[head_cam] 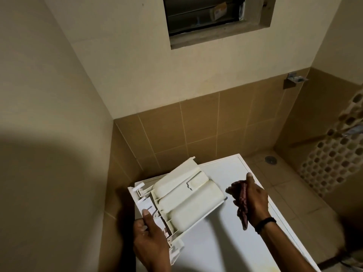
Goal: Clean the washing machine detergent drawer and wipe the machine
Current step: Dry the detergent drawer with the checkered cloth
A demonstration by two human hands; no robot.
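Holding the drawer (188, 195) by its front panel, my left hand (149, 238) has the thumb pressed flat on the panel's inner face and the fingers wrapped round its outer edge.

1. Drawer position: turned underside up, so the rounded bottoms of its compartments face the camera. It is tilted, with the far end raised, and sits over the left rear part of the white machine (216, 242) top. Whether any part of it rests on the top cannot be told.
2. Right hand (253, 201): fingers curled tight on a bunched dark red cloth (242, 205), thumb pointing up. A loose tail of cloth hangs below the palm. The knuckles are just beside the drawer's right corner; contact cannot be told.
3. A black band (265, 224) circles my right wrist.
4. Surroundings: brown tiles (196, 130) cover the lower wall behind the machine, a louvred window (206, 14) is set high above, and a round drain (270, 159) lies in the floor to the right.
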